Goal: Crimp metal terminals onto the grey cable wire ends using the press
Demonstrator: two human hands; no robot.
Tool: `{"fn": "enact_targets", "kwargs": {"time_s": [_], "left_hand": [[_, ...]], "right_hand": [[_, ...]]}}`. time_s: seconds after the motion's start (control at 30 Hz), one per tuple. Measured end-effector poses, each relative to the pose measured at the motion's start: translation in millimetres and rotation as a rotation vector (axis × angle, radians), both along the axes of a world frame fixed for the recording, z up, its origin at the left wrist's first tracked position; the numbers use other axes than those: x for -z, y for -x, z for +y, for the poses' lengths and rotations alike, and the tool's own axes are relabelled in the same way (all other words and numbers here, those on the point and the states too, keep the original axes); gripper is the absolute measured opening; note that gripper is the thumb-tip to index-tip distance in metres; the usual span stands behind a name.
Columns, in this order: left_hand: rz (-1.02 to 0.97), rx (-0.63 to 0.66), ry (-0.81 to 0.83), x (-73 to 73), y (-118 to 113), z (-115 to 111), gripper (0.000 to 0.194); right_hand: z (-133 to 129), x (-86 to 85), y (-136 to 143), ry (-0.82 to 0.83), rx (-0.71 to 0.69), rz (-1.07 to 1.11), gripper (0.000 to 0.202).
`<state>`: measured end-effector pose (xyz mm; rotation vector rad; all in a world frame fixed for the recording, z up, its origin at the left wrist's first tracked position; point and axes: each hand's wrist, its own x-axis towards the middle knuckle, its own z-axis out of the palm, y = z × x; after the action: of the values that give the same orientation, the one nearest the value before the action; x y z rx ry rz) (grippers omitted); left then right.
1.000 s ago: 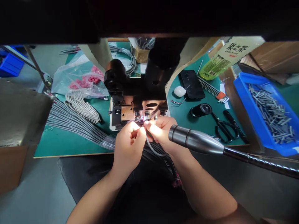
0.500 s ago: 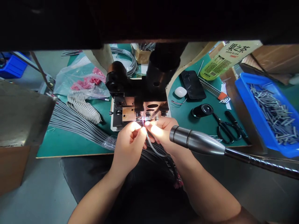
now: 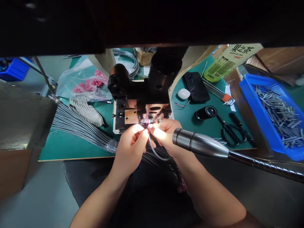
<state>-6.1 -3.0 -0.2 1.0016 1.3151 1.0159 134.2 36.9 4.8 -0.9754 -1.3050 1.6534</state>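
Observation:
My left hand point(image 3: 133, 142) and my right hand point(image 3: 166, 134) are pinched close together at the front of a black bench press machine point(image 3: 140, 91). Between their fingertips they hold the end of a grey cable point(image 3: 155, 154), whose thin wires reach up to the lit working point of the machine. The cable loops down below my right hand. Glare from the lamp washes out the fingertips and the wire ends. Under my hands a bundle of dark cables point(image 3: 163, 164) runs towards my lap.
A lamp on a bendy metal neck point(image 3: 204, 142) juts in over my right wrist. Grey cables point(image 3: 80, 126) lie bundled on the left. To the right are scissors point(image 3: 231, 133), a black loupe-like cylinder point(image 3: 205, 112), a phone point(image 3: 196, 86), a drink bottle point(image 3: 228, 65) and a blue bin point(image 3: 251, 104) of small tubes.
The view has shifted very slightly. Both hands stay pinched at the machine with the cable; the wires at the lit point sit at a slightly different angle.

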Motion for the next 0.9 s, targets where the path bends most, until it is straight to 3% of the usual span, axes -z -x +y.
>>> {"fn": "enact_targets", "kwargs": {"time_s": [0.23, 0.53, 0.67, 0.77, 0.9], "left_hand": [[-0.209, 0.023, 0.108, 2.8, 1, 0, 0.026], [-0.093, -0.025, 0.055, 2.3, 0, 5, 0.026], [-0.069, -0.091, 0.072, 4.5, -4, 6, 0.025], [-0.021, -0.14, 0.056, 6.0, -8, 6, 0.026], [-0.04, -0.156, 0.041, 7.2, -12, 5, 0.026]], "right_hand": [[-3, 11.2, 1, -0.02, 0.058, -0.035, 0.055], [-1, 2.1, -3, -0.05, 0.009, -0.123, 0.052], [-4, -4.6, -6, -0.109, 0.03, -0.259, 0.048], [-8, -3.8, -10, -0.244, 0.167, -0.513, 0.034], [-13, 12.2, -16, -0.651, 0.307, -0.765, 0.007]]}}
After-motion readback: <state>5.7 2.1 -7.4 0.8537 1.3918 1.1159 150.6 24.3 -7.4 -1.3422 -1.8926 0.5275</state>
